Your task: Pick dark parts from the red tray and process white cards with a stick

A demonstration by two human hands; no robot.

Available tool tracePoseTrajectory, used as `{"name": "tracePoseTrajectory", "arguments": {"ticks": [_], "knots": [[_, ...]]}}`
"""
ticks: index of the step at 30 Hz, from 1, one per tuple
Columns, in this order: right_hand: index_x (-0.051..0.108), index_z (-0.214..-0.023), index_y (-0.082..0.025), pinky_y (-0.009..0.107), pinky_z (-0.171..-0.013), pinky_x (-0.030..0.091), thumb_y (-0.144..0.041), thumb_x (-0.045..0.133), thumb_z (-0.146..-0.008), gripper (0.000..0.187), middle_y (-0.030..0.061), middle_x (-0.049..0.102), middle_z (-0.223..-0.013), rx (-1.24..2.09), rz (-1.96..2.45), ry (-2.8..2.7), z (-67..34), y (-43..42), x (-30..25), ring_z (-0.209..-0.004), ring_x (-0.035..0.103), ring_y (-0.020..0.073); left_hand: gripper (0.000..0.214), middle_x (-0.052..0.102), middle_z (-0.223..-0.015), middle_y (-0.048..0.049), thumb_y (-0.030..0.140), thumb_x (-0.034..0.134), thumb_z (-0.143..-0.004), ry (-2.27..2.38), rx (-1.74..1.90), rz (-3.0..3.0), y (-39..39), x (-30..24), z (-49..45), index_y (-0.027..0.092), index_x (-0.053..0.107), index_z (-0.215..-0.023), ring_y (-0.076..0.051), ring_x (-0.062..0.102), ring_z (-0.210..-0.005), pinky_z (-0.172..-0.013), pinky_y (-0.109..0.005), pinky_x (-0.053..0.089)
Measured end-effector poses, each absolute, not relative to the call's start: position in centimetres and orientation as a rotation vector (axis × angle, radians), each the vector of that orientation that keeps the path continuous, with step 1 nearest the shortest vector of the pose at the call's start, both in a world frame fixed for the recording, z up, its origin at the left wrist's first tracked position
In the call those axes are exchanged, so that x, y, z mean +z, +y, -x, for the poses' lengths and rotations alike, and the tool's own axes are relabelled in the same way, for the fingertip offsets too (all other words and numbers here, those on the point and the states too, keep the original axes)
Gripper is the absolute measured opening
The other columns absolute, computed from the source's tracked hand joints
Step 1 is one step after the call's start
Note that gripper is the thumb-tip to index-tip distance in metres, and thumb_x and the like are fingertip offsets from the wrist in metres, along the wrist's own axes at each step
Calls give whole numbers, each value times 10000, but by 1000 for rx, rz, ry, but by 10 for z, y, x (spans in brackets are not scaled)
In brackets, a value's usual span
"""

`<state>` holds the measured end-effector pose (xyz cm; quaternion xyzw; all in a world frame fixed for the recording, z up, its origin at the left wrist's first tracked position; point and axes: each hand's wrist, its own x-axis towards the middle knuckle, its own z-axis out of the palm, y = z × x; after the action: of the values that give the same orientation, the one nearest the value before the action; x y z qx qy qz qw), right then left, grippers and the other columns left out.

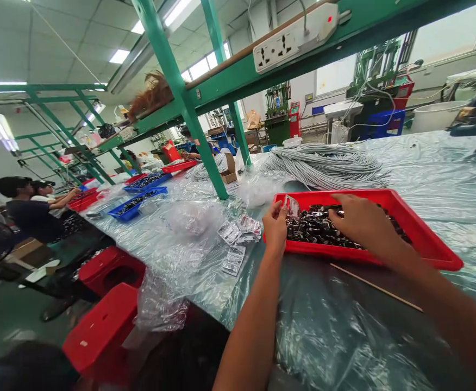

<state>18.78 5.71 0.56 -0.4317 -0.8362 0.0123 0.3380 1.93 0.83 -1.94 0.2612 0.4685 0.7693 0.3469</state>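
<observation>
My left hand (275, 224) pinches a small clear plastic bag (292, 207) at the left end of a red tray (429, 239). Something inside the bag is too small to make out. Many small black parts (317, 227) fill much of the tray. Over them hovers my right hand (362, 220), blurred by motion, its thumb and fingers apart and nothing visible between them. Left of the tray, several filled clear bags (233, 259) lie on the plastic-covered table (315, 326).
A thin wooden stick (376, 287) lies before the tray. Behind it sits a coil of grey cable (327, 165). A green post (203, 146) rises from the table, near crumpled plastic bags (193, 218) and blue trays (121, 213). Co-workers (30, 209) sit far left, beyond red stools (107, 326).
</observation>
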Motion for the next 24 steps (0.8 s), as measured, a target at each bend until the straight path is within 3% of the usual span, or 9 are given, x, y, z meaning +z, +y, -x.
{"name": "tracePoseTrajectory", "arguments": {"ticks": [4,12,19,24], "knots": [[635,-1293,-156,488,-916,541,-384,542,-911,455,173,663,-1280,-8,797,-2228,-182,52,-2,-1115,651,347,118,676,-798,-34,214,743,-722,950,1841,-656,2,-13,-26,135,712,-805,-134,627,-760,-756,-263,488],[662,-1222,-150,457,-860,575,-263,378,-983,388,176,670,-1228,-125,620,-2292,-171,45,-19,-1077,660,318,343,642,-780,-17,348,858,-611,883,1749,-765,-5,-15,-41,147,656,-802,-114,591,-707,-716,-251,462],[643,-1236,-144,478,-1034,498,-239,422,-989,345,178,612,-1334,-181,559,-2259,-170,39,-13,-1215,593,317,165,646,-811,-21,224,713,-680,974,1814,-668,1,-17,-40,174,589,-777,-141,608,-746,-671,-249,475],[621,-1284,-145,509,-1008,511,-298,492,-975,368,187,620,-1310,-123,701,-2189,-172,37,-8,-1197,601,337,212,672,-826,-19,282,728,-710,948,1816,-718,2,-16,-37,159,639,-857,-149,624,-757,-707,-265,483]]}}
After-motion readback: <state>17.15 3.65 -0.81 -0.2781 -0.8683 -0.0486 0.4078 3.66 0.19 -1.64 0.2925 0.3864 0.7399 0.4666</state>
